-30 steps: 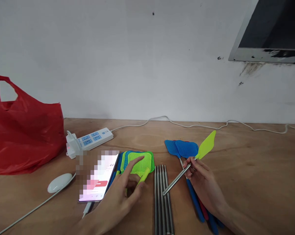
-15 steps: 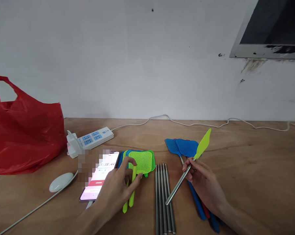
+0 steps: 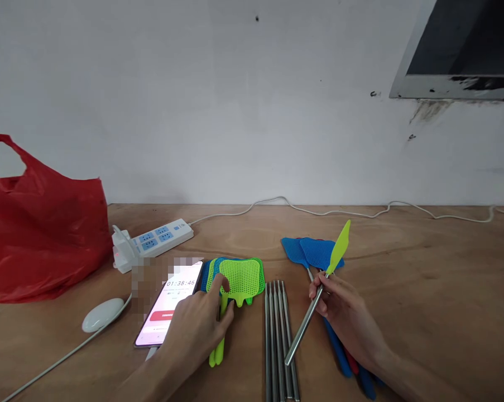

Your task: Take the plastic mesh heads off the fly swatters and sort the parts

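My right hand grips a fly swatter by its steel rod, just below its yellow-green head. The head points up and the bare rod end slants down to the left. My left hand is closed, with thumb and bent index finger around a yellow-green plastic handle. A second such handle lies against it. Behind the left hand lie stacked yellow-green and blue swatter heads. Several steel rods lie side by side between my hands.
Blue swatters lie under and behind my right hand, with blue and red handles. A phone showing a timer lies left of my left hand. Farther left are a power strip, a white mouse and a red plastic bag.
My left hand has shifted slightly left and down with the handle, which now leans beside the other one. The swatter in my right hand has moved a little left and down.
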Demonstrator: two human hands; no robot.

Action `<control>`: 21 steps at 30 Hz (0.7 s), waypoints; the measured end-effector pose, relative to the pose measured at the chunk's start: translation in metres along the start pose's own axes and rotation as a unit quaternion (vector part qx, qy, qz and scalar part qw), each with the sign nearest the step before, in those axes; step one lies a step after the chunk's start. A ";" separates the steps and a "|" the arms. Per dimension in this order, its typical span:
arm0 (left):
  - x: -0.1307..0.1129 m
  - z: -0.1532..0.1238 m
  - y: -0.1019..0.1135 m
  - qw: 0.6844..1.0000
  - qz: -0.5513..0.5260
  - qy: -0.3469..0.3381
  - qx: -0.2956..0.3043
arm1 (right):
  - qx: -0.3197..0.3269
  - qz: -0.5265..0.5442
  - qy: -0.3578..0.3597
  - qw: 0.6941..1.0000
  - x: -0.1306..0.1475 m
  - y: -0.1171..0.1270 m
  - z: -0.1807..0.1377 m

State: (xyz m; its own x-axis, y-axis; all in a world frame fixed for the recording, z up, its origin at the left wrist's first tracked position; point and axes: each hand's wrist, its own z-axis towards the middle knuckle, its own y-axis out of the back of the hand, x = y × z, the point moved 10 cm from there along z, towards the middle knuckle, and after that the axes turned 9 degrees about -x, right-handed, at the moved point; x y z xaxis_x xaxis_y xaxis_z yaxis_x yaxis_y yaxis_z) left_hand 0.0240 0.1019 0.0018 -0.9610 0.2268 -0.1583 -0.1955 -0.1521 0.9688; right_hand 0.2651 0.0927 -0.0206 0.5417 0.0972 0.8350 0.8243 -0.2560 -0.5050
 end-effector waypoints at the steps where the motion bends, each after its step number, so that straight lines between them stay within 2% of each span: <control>1: 0.000 0.000 0.000 1.000 0.005 -0.002 0.005 | -0.001 -0.001 0.000 1.000 0.000 0.000 0.000; 7: -0.001 -0.001 -0.001 1.000 0.020 -0.015 0.006 | 0.000 0.002 -0.001 1.000 0.000 -0.001 0.000; 13: -0.003 -0.002 0.009 0.999 0.004 -0.026 -0.041 | -0.013 -0.007 -0.006 1.000 -0.002 0.002 0.001; 17: -0.009 -0.003 0.019 0.995 -0.057 -0.046 -0.069 | -0.001 -0.024 -0.011 1.000 -0.003 -0.004 -0.002; 21: -0.024 -0.009 0.022 0.980 -0.155 -0.104 -0.065 | -0.006 -0.020 0.005 1.000 0.001 -0.006 -0.004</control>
State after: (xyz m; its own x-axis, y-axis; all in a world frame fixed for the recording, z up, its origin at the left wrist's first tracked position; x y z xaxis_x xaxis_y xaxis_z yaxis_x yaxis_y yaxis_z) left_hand 0.0407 0.0850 0.0250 -0.7931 0.4708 -0.3864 -0.5087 -0.1632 0.8453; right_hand 0.2600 0.0907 -0.0160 0.5072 0.0988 0.8561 0.8430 -0.2630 -0.4692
